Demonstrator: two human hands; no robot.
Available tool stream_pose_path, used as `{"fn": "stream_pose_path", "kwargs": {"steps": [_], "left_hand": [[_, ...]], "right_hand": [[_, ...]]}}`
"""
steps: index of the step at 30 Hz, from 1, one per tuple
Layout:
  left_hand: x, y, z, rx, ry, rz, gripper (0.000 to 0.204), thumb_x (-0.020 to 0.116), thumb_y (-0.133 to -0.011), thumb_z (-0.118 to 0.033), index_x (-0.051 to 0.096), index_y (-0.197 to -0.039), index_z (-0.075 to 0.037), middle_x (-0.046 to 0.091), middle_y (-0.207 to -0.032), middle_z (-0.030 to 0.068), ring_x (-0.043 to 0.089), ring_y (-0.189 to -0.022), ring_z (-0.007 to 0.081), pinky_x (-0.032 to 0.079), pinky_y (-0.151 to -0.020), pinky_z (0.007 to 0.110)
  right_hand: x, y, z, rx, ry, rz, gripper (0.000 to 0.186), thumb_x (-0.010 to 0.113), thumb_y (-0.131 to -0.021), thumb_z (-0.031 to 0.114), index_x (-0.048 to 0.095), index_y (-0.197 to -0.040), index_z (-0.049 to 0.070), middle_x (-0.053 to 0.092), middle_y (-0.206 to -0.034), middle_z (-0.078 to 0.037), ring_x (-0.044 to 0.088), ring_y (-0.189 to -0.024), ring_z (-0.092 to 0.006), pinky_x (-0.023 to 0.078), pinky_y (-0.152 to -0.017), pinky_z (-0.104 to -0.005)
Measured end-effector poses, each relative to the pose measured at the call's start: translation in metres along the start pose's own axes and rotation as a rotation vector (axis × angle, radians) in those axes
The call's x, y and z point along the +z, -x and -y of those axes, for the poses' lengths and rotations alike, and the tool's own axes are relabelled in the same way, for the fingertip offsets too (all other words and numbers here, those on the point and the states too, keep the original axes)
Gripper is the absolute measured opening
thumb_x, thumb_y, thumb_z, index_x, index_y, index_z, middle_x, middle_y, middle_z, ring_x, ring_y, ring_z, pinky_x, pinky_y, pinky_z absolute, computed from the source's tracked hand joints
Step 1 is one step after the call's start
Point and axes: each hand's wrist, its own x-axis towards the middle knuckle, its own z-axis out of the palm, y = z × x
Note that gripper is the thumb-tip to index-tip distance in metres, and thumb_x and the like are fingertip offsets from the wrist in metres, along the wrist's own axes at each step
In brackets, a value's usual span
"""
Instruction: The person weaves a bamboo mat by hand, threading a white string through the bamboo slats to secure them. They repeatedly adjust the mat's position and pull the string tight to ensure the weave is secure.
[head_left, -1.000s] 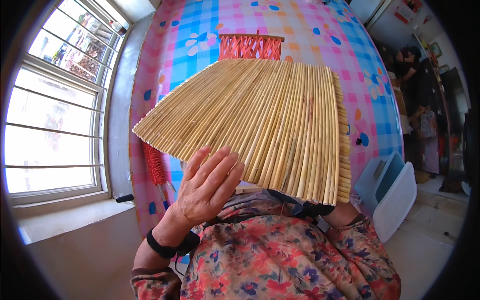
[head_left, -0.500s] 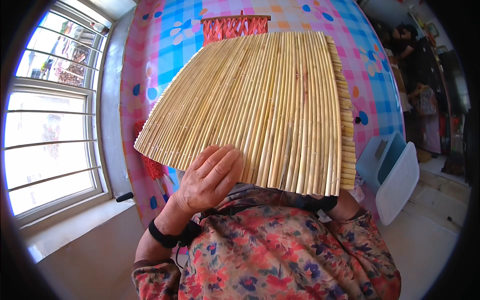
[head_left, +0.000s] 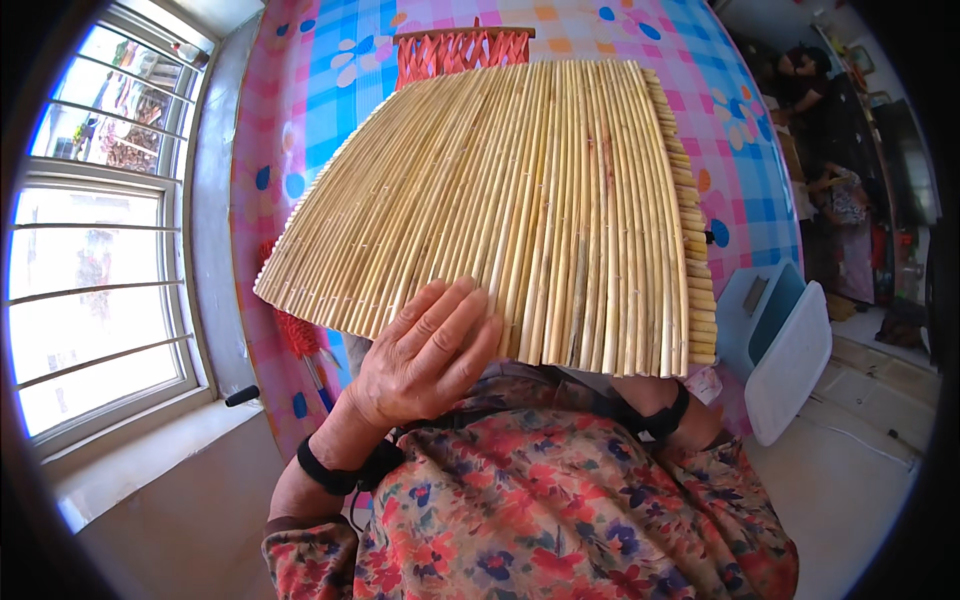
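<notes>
Steadying the reed mat (head_left: 510, 220) over the patterned tablecloth (head_left: 745, 185) calls for even support; the left hand (head_left: 425, 352) lies half-open on its near edge (thumb hidden, grip impossible to tell); the right hand is concealed, state unclear.

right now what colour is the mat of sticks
The mat is mostly straw yellow, shown in the head view.

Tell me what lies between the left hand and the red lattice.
The head view shows the mat of pale stalks there: the left hand touches its near edge, and the red lattice shows beyond its far edge.
</notes>
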Motion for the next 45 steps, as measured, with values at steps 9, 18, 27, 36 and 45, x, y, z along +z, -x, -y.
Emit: {"fn": "stream_pose_path", "kwargs": {"steps": [9,18,27,36,45], "left_hand": [[-0.006,-0.026,0.003,0.066,-0.046,0.036,0.035,0.068,-0.082,-0.009,0.063,-0.114,0.002,0.062,-0.118,0.0170,0.061,-0.114,0.0341,0.051,-0.097,0.048],[-0.007,-0.058,-0.008,0.111,-0.146,0.123,0.042,0.064,-0.083,-0.013,0.060,-0.122,0.002,0.061,-0.121,0.0164,0.060,-0.115,0.0336,0.049,-0.099,0.046],[-0.001,-0.089,-0.019,0.133,-0.148,0.178,0.047,0.063,-0.080,-0.014,0.058,-0.124,0.004,0.059,-0.122,0.0161,0.058,-0.110,0.0333,0.050,-0.093,0.045],[0.002,-0.100,-0.024,0.121,-0.148,0.203,0.052,0.063,-0.077,-0.012,0.056,-0.125,0.004,0.058,-0.118,0.0142,0.058,-0.109,0.0317,0.050,-0.092,0.043],[0.007,-0.105,-0.028,0.107,-0.200,0.280,0.051,0.063,-0.078,-0.016,0.057,-0.126,0.000,0.058,-0.115,0.0103,0.059,-0.094,0.0253,0.050,-0.077,0.036]], "right_hand": [[-0.006,-0.010,0.045,0.047,-0.254,-0.254,0.043,0.072,-0.091,0.026,0.060,-0.128,0.007,0.065,-0.119,-0.010,0.063,-0.107,-0.0255,0.052,-0.091,-0.0385],[-0.047,-0.039,0.087,0.119,-1.141,-0.259,0.011,0.064,-0.097,0.008,0.066,-0.105,-0.001,0.066,-0.088,-0.004,0.063,-0.079,-0.0121,0.053,-0.074,-0.0281],[-0.050,-0.041,0.078,0.047,-1.227,-0.306,0.019,0.058,-0.102,0.013,0.066,-0.111,-0.002,0.067,-0.089,-0.006,0.062,-0.077,-0.0111,0.052,-0.070,-0.0270],[-0.054,-0.049,0.076,0.086,-1.194,-0.471,0.021,0.055,-0.102,0.015,0.063,-0.096,-0.003,0.066,-0.085,-0.007,0.063,-0.081,-0.0141,0.050,-0.077,-0.0296],[-0.051,-0.048,0.075,0.095,-1.086,-0.482,0.018,0.061,-0.098,0.013,0.066,-0.102,-0.004,0.071,-0.088,-0.008,0.067,-0.077,-0.0157,0.052,-0.071,-0.0313]]}}
